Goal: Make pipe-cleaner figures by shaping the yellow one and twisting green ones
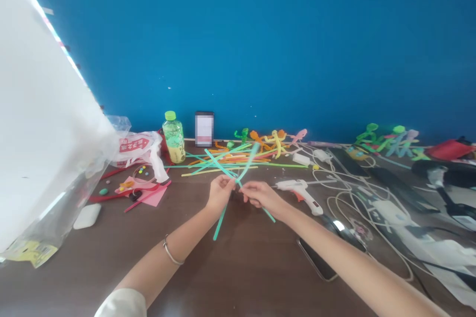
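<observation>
Pinching at one spot, the left hand (220,193) and the right hand (260,194) are both closed on two long fuzzy teal pipe cleaners (249,159), fingertips narrowed around the point where the strands cross. That crossing sits just left of the white plastic hot-glue gun (299,190) and seems to be raised a little above the dark brown wooden tabletop (241,267).

The strands form an X. One long axis runs from high on the glue gun's side down toward the person, and its free end pokes out below the left hand. The other takes the opposite diagonal, and its lower end shows under the right wrist, nearer the glue gun. Both hands are equally close to the crossing, one on each side, with the knuckles almost meeting. A thin silver bangle (171,252) circles the left wrist.

Beyond the glue gun and to its left lies a loose heap of green, orange and yellow pipe cleaners (223,161), with a green-capped clear plastic bottle (173,136) farther left. Small pipe-cleaner figures (275,138) stand behind the glue gun against the blue wall (260,34). White cables (349,198) coil to its right, and a dark flat phone (320,262) lies nearer the person.
</observation>
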A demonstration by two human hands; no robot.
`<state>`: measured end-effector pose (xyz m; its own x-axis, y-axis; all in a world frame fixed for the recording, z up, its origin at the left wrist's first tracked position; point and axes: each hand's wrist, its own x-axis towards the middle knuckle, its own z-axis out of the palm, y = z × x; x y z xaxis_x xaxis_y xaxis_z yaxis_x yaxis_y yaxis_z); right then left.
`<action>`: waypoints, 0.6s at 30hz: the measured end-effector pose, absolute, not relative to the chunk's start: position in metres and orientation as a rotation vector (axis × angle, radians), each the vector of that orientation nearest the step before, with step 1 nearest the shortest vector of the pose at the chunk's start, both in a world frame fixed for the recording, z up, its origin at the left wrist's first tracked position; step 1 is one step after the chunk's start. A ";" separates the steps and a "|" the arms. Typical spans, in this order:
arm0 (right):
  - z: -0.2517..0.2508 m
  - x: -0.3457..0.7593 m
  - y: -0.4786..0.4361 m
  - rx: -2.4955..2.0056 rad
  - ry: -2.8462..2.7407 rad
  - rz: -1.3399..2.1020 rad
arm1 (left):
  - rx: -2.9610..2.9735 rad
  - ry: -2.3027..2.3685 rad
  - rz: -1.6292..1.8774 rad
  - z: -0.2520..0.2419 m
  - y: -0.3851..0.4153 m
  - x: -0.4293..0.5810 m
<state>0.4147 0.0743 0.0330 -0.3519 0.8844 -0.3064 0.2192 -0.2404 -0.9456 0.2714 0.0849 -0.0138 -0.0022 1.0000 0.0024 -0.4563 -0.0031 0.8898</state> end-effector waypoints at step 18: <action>0.018 0.385 0.067 -1.507 -1.979 0.662 | 1.018 0.915 1.519 -0.013 0.075 0.271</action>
